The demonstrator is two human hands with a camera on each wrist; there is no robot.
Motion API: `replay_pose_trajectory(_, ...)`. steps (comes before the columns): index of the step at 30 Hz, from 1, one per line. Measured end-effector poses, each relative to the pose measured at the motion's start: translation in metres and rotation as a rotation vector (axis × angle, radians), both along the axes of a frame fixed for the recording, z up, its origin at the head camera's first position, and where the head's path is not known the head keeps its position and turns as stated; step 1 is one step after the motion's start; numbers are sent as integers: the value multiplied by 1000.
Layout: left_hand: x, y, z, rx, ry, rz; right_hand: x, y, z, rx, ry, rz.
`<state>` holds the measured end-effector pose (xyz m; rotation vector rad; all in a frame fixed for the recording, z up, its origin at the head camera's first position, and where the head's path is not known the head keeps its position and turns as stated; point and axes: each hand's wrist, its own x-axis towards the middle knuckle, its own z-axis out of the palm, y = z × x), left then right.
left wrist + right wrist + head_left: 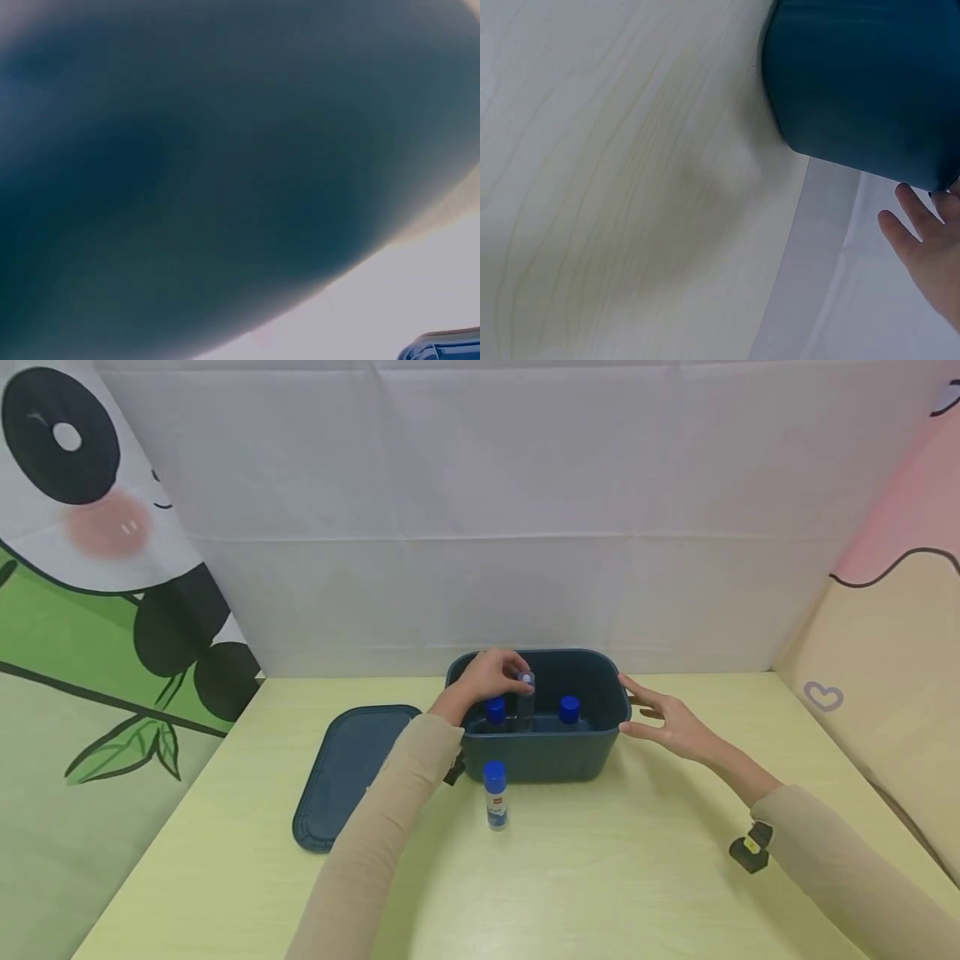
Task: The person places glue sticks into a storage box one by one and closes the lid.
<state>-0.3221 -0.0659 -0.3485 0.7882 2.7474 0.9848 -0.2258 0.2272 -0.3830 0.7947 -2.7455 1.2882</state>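
Note:
In the head view a dark blue-green bin (536,758) stands on the table. My left hand (491,677) reaches over its left side and pinches a clear tube-shaped bottle (525,710) with a pale top, upright inside the bin. A blue-capped bottle (495,711) stands beside it, and another blue-capped bottle (569,710) is farther right in the bin. My right hand (667,720) is at the bin's right end, fingers spread and fairly straight, fingertips right at the rim. The bin's wall (225,187) fills most of the left wrist view.
A small glue bottle (496,797) with a blue cap stands on the table in front of the bin. A flat dark blue lid (348,768) lies to the bin's left, partly behind the left sleeve. A white cloth backdrop (525,510) rises behind the table.

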Motion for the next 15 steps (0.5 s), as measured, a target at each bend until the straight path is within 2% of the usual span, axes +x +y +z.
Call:
replay_pose_trajectory(7, -1, -3, 3, -24, 4, -6, -1, -1, 0, -1, 1, 5)
replay_pose_trajectory(11, 1, -8, 10, -31, 15, -1, -2, -2, -1, 2, 14, 6)
replay_pose_trajectory(15, 6, -18, 21, 18, 65, -9, -2, -2, -2, 2, 20, 7)
